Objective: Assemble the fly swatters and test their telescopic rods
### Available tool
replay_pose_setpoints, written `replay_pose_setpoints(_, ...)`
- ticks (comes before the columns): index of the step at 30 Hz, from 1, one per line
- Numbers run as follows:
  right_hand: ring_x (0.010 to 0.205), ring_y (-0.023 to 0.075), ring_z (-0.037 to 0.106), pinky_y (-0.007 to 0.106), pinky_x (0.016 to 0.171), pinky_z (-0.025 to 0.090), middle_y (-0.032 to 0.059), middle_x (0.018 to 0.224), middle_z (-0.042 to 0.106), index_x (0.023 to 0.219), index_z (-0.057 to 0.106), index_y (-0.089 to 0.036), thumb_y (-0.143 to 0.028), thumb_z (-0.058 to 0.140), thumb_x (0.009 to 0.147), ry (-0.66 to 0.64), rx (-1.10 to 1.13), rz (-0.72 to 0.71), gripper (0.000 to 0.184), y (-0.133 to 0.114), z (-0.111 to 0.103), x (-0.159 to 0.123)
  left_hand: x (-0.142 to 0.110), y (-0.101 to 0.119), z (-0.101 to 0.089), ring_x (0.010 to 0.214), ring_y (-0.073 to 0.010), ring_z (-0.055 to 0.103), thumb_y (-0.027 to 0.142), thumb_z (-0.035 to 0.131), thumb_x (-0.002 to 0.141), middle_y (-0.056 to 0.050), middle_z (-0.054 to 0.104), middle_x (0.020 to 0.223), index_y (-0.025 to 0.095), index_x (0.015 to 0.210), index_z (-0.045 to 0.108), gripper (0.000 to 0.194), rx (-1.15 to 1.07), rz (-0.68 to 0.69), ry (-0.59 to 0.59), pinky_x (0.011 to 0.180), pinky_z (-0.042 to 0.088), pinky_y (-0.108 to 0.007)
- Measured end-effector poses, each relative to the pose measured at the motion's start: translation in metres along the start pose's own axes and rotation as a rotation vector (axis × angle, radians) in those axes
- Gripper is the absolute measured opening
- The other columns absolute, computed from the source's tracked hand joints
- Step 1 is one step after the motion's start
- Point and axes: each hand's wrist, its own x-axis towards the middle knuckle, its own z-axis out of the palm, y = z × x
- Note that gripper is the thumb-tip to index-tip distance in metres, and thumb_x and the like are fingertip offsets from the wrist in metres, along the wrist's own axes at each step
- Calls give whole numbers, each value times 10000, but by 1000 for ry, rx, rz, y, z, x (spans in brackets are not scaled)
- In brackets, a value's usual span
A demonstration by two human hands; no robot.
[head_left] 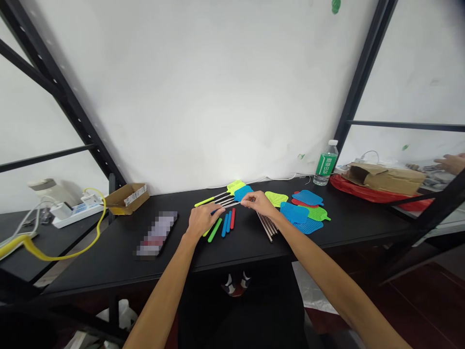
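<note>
Both my hands hold one fly swatter over the black table. My left hand is closed round its dark blue handle end. My right hand pinches its thin metal rod near the blue mesh head. Behind it lie assembled swatters with a yellow-green head. Loose handle sleeves in green, blue and red lie just under my hands. A bundle of bare metal rods lies by my right wrist. A pile of loose mesh heads in blue, green, yellow and red lies to the right.
A blurred flat device lies left of my hands, with a small cardboard box behind it. A water bottle stands at the back right. Brown paper on a red bag lies further right, where another person's hand shows. A yellow cable hangs at left.
</note>
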Motion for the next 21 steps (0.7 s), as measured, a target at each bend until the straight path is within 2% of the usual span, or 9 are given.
replay_pose_setpoints(5, 645, 185, 613, 308, 632, 490, 42, 725, 702, 790, 733, -194, -518, 656, 813, 11, -57, 35, 334, -3, 3, 1, 0, 0, 2, 968, -209, 686, 571, 404, 949, -4, 744, 1085, 304, 1047, 735, 437, 0, -18, 13, 716, 467, -267)
replay_pose_setpoints(9, 747, 209, 656, 324, 692, 508, 60, 894, 740, 956, 750, -209, -516, 657, 817, 2, -121, 64, 350, -12, -8, 1, 1, 0, 3, 963, -216, 690, 576, 411, 944, -9, 745, 1088, 298, 1043, 736, 438, -20, -41, 34, 719, 477, -269)
replay_pose_setpoints(11, 824, 233, 674, 336, 729, 514, 73, 990, 740, 1081, 730, -224, -527, 672, 806, -18, -182, 102, 413, -17, -27, -2, 1, -1, 3, 969, -218, 690, 575, 415, 943, -9, 746, 1086, 296, 1041, 738, 438, -43, -48, 48, 724, 485, -271)
replay_pose_setpoints(14, 935, 278, 681, 349, 785, 516, 110, 1093, 721, 1192, 687, -216, -586, 668, 786, -80, -362, 245, 549, -21, -73, -14, 2, -2, 4, 1000, -220, 684, 575, 423, 939, -10, 745, 1091, 297, 1044, 742, 436, -69, -63, 56, 736, 499, -271)
replay_pose_setpoints(17, 1102, 343, 632, 369, 864, 506, 160, 1267, 640, 1384, 547, -200, -639, 740, 670, -199, -596, 454, 860, -15, -119, -36, 1, -3, 5, 1030, -222, 676, 572, 426, 939, -7, 741, 1102, 305, 1054, 741, 429, -80, -77, 50, 769, 505, -274)
replay_pose_setpoints(19, 1168, 370, 595, 397, 905, 499, 172, 1373, 562, 1481, 421, -204, -667, 756, 619, -271, -678, 536, 1034, -7, -139, -52, 1, -3, 5, 1034, -219, 675, 572, 424, 940, -4, 740, 1107, 307, 1058, 740, 428, -85, -74, 44, 779, 503, -274)
replay_pose_setpoints(21, 1225, 386, 554, 415, 929, 495, 168, 1429, 511, 1529, 323, -208, -681, 763, 590, -309, -712, 574, 1139, 3, -149, -66, 0, -3, 6, 1024, -213, 678, 572, 425, 941, 1, 739, 1109, 309, 1055, 741, 426, -89, -70, 46, 774, 501, -271)
